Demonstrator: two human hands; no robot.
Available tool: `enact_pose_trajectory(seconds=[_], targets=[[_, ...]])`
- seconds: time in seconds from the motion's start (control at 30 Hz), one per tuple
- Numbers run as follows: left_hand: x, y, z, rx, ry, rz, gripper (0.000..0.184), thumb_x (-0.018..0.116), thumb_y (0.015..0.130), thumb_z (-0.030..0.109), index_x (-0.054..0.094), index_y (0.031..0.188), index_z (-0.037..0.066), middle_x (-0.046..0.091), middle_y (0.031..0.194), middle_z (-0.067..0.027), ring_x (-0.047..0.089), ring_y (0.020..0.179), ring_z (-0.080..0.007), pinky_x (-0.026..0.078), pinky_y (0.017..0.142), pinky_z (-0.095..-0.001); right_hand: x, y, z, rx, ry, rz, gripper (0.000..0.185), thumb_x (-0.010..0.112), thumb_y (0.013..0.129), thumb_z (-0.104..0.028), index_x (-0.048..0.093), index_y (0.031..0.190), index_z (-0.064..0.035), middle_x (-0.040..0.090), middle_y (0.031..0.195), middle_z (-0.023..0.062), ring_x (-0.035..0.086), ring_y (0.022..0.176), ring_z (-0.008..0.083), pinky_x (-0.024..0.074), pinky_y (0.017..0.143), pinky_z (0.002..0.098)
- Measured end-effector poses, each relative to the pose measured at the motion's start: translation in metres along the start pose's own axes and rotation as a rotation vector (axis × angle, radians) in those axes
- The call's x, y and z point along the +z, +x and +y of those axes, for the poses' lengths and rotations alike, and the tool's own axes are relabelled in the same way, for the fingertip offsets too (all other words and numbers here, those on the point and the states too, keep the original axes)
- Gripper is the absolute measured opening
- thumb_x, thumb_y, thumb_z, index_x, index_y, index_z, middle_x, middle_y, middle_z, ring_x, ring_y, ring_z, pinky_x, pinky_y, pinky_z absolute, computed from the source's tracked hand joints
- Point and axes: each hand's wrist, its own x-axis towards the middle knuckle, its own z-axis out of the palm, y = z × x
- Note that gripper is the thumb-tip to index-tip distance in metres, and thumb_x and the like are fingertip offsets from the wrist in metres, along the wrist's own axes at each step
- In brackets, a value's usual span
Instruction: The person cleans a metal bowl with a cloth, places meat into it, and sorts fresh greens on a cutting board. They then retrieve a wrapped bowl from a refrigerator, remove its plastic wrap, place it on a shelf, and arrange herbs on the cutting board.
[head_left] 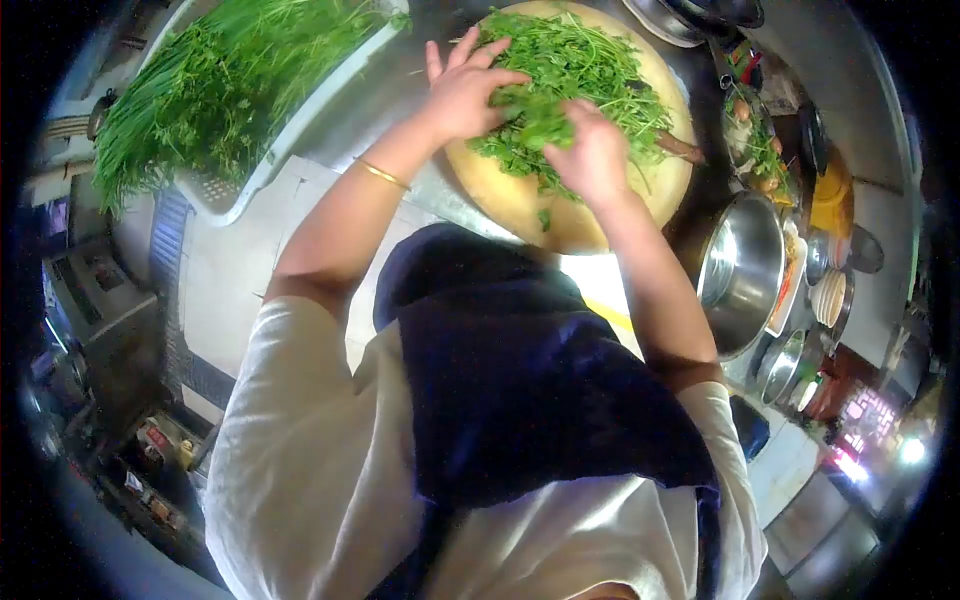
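Note:
A heap of coriander-like leafy herbs [590,60] covers much of a round, yellowish cutting board [510,190]. My left hand [468,92] rests at the heap's left side, fingers spread and thumb over the leaves. Across from it, my right hand [592,152] has its thumb and fingers curled round a bunch of the herbs at the near side; its fingertips are partly hidden and blurred. Just right of the right hand, a brown wooden handle [682,148] sticks out from under the greens over the board's edge. What it belongs to is covered.
To the left stands a pale plastic basket [290,135] piled with long greens [225,85]. On the right are a large steel bowl [745,270], a tray of mixed vegetables [760,145], a white dish [790,280] and stacked bowls [828,298].

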Motion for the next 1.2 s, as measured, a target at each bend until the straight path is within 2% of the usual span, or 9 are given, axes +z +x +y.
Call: enact_pose_trajectory(seconds=[0.17,0.3,0.43,0.6,0.77,0.83,1.0,1.1,1.2], targets=[[-0.001,0.018,-0.01,-0.084,0.003,-0.034,0.021,0.066,0.081,0.031,0.07,0.101,0.033,0.056,0.129,0.0044,0.035,0.133,-0.0238,0.006,0.106,-0.0645,0.016,0.017,0.001,0.009,-0.369,-0.296,0.032,0.073,0.063,-0.012,0.066,0.094,-0.0094,0.062,0.091,0.0094,0.064,0.08,0.0297,0.0521,0.067,0.0393],[0.003,0.013,-0.013,-0.133,-0.275,0.268,0.021,0.061,0.081,0.018,0.071,0.096,0.03,0.058,0.127,0.0032,0.04,0.13,-0.0236,0.009,0.109,-0.0586,-0.019,0.026,0.027,0.334,0.654,-0.218,0.045,0.076,0.07,-0.018,0.061,0.109,-0.0017,0.065,0.107,0.0108,0.065,0.091,0.0233,0.0517,0.082,0.0364],[0.014,0.003,-0.023,-0.134,-0.614,0.458,0.022,0.06,0.074,0.011,0.071,0.09,0.021,0.061,0.12,-0.0011,0.045,0.123,-0.0256,0.019,0.106,-0.0551,-0.063,0.03,0.05,0.45,0.997,-0.151,0.051,0.072,0.076,-0.015,0.052,0.118,0.006,0.064,0.105,0.0106,0.061,0.092,0.0195,0.0507,0.083,0.0331],[-0.004,-0.044,0.005,-0.13,-0.338,0.39,0.022,0.057,0.074,0.005,0.069,0.087,0.018,0.06,0.12,-0.0013,0.04,0.128,-0.0292,0.011,0.11,-0.0564,-0.074,0.031,0.079,0.715,0.888,0.121,0.03,0.068,0.08,-0.021,0.049,0.086,0.0014,0.053,0.073,0.0037,0.046,0.06,0.0086,0.0386,0.049,0.0238],[0.002,-0.059,0.02,-0.066,-0.17,0.227,0.032,0.06,0.076,0.012,0.07,0.102,0.027,0.043,0.141,-0.003,0.02,0.139,-0.0338,0.002,0.107,-0.064,-0.07,0.026,0.064,0.723,0.788,0.132,0.028,0.071,0.08,-0.024,0.056,0.083,-0.0005,0.057,0.071,0.0004,0.052,0.062,0.0096,0.0462,0.055,0.0259],[-0.001,-0.048,0.023,-0.037,-0.133,0.202,0.032,0.059,0.077,0.013,0.07,0.104,0.027,0.037,0.146,-0.0038,0.016,0.14,-0.0357,0.0,0.106,-0.065,-0.07,0.031,0.005,0.399,0.741,0.031,0.032,0.074,0.077,-0.032,0.059,0.082,-0.0045,0.062,0.07,0.0042,0.06,0.064,0.016,0.0505,0.06,0.0317],[0.007,-0.002,0.006,-0.052,-0.034,0.038,0.032,0.059,0.075,0.014,0.069,0.104,0.024,0.03,0.15,-0.0039,0.009,0.142,-0.0369,-0.003,0.105,-0.0682,0.004,0.029,-0.013,0.139,-0.396,-0.293,0.049,0.079,0.064,-0.029,0.065,0.104,-0.0047,0.067,0.091,0.0198,0.066,0.082,0.0327,0.0532,0.075,0.0378],[0.001,0.003,-0.006,-0.097,-0.165,0.225,0.035,0.056,0.076,0.014,0.068,0.106,0.026,0.044,0.141,-0.0033,0.019,0.139,-0.0346,0.0,0.107,-0.0662,-0.001,0.033,0.003,0.364,-0.231,-0.258,0.044,0.077,0.067,-0.023,0.064,0.105,-0.0036,0.068,0.089,0.0177,0.067,0.08,0.0289,0.0533,0.075,0.036],[-0.006,-0.012,-0.009,-0.128,-0.211,0.366,0.028,0.057,0.073,0.013,0.07,0.095,0.025,0.055,0.127,-0.0003,0.031,0.132,-0.0305,0.005,0.107,-0.0637,-0.042,0.035,0.033,0.361,0.525,-0.155,0.041,0.072,0.073,-0.014,0.06,0.108,0.0028,0.067,0.097,0.013,0.064,0.084,0.0221,0.052,0.079,0.0342]])
